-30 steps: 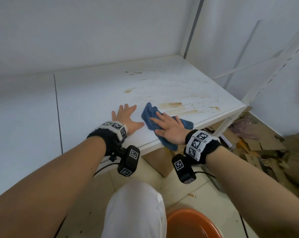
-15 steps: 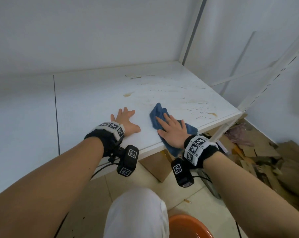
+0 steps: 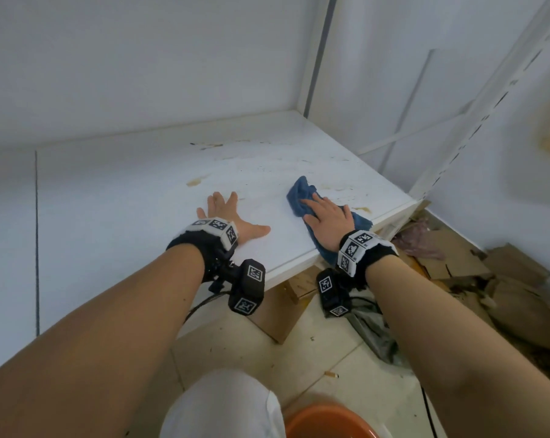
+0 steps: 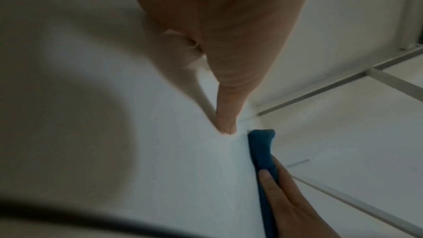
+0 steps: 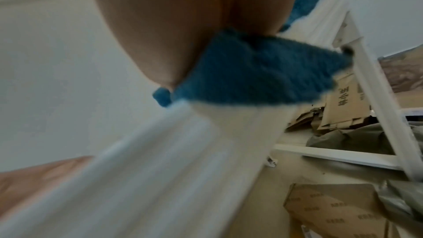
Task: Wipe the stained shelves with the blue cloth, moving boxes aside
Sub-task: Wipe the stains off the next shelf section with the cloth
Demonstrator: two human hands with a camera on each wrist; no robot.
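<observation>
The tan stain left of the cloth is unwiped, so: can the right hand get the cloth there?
Probably yes: bare shelf lies between the blue cloth under the right hand and that stain.

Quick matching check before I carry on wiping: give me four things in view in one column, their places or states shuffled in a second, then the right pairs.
Column one:
1. left hand
2. right hand
3. blue cloth
4. orange basin

Column two:
A. on the floor, at the bottom edge of the head view
B. flat, fingers spread, on bare shelf
C. partly hanging over the shelf's front edge
D. pressing down on fabric

Pairs: 1-B, 2-D, 3-C, 4-A
</observation>
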